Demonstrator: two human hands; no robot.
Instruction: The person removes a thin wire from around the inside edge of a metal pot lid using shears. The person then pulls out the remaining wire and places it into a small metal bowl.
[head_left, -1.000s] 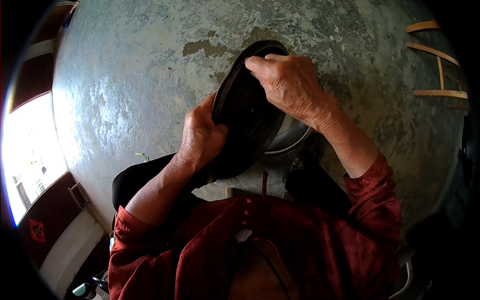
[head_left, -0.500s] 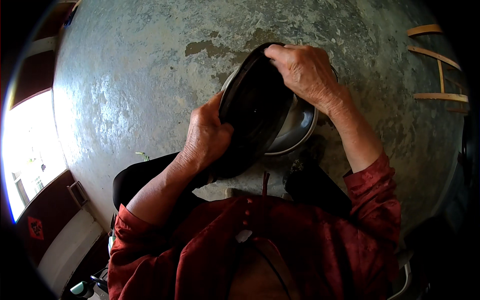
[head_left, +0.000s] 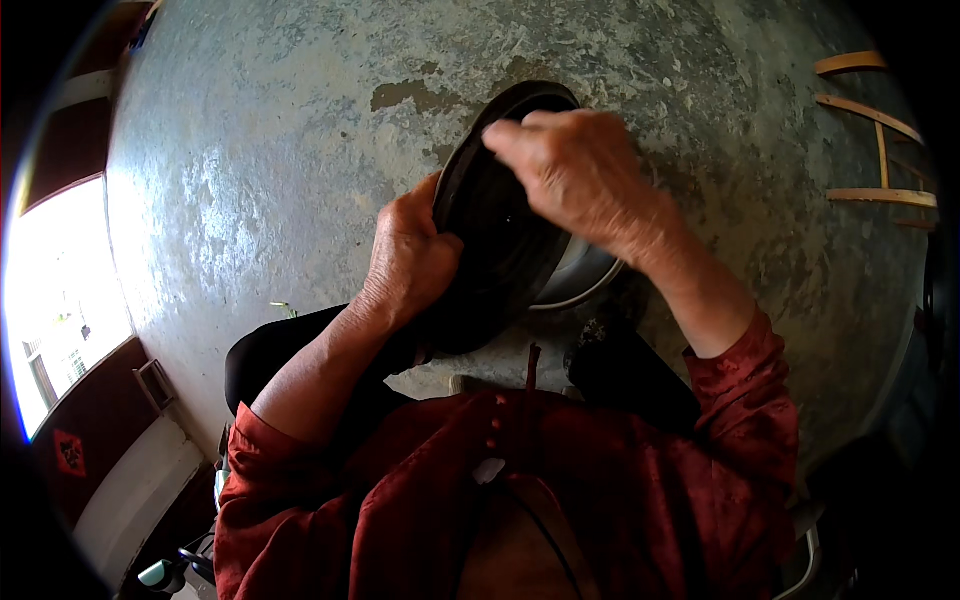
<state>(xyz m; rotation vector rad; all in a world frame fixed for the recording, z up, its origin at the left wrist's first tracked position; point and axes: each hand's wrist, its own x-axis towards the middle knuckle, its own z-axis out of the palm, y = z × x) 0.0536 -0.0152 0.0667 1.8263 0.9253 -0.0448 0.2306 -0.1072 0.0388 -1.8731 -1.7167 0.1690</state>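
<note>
"Black dish (head_left: pixel 500 235), in the head view: where is it?"

"In front of the person, tilted, above a metal bowl (head_left: pixel 590 272) that shows at its near right edge."

"And the hands?"

"The left hand (head_left: pixel 412 245) is clamped on the dish's left rim. The right hand (head_left: pixel 580 178) is apart from it, over the far part of the dish, fingers bunched and blurred. I can't tell whether they pinch anything or touch the surface."

"How far along is it?"

"Under way, I'd judge: the dish is up in the grip, not yet set down. The inside is too dark to show what is done or left."

"Anything around?"

"A patchy floor (head_left: pixel 300 150), a wooden frame (head_left: pixel 882 195) far right, a bright doorway (head_left: pixel 65 310) on the left, and a green scrap (head_left: pixel 284 309) beyond the left knee (head_left: pixel 270 360)."

"In the way?"

"The dish hides most of the bowl; the right hand covers part of the dish."
</note>
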